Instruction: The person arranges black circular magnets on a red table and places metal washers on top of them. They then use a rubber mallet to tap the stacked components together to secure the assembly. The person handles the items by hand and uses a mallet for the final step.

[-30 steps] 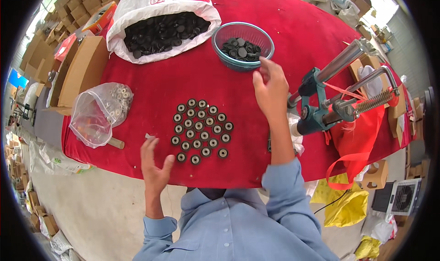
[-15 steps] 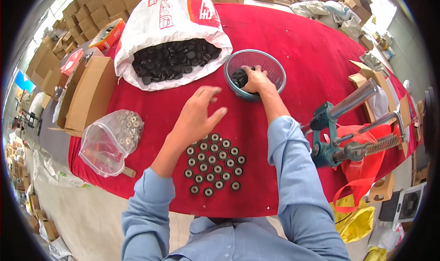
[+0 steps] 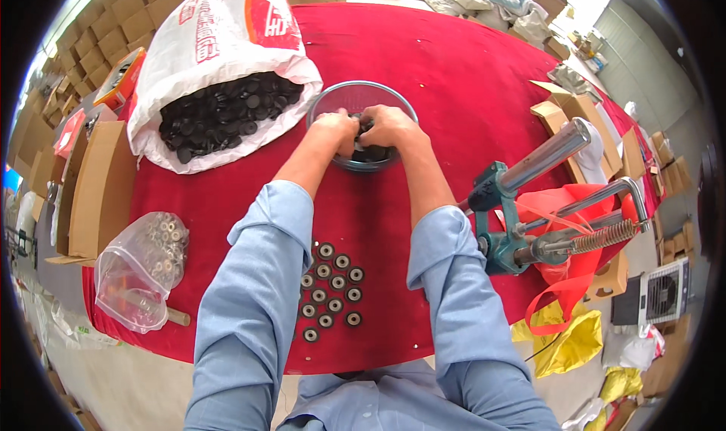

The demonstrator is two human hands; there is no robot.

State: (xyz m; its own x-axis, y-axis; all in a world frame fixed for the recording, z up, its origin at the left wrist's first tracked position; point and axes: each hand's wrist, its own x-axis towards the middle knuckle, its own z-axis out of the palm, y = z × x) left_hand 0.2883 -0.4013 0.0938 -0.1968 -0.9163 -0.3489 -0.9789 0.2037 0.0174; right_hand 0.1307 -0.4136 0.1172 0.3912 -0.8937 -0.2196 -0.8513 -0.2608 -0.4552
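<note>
Both hands reach into a clear round bowl (image 3: pixel 342 98) of small black round parts (image 3: pixel 370 153) on the red table (image 3: pixel 423 60). My left hand (image 3: pixel 333 132) and my right hand (image 3: pixel 387 127) sit side by side in the bowl, fingers curled down among the parts; what they grip is hidden. Near the front edge, between my blue sleeves, lie several black rings with metal centres (image 3: pixel 331 286) set in rows.
A large white sack (image 3: pixel 219 34) open on black parts (image 3: pixel 227 113) lies at the back left. A clear bag of metal pieces (image 3: pixel 140 268) sits at the front left. A teal hand press (image 3: pixel 529 219) stands at the right. Cardboard boxes (image 3: pixel 94 189) line the left edge.
My left hand rose from the front edge, crossed the rows of rings and joined my right hand in the bowl. The view has moved closer to the table.
</note>
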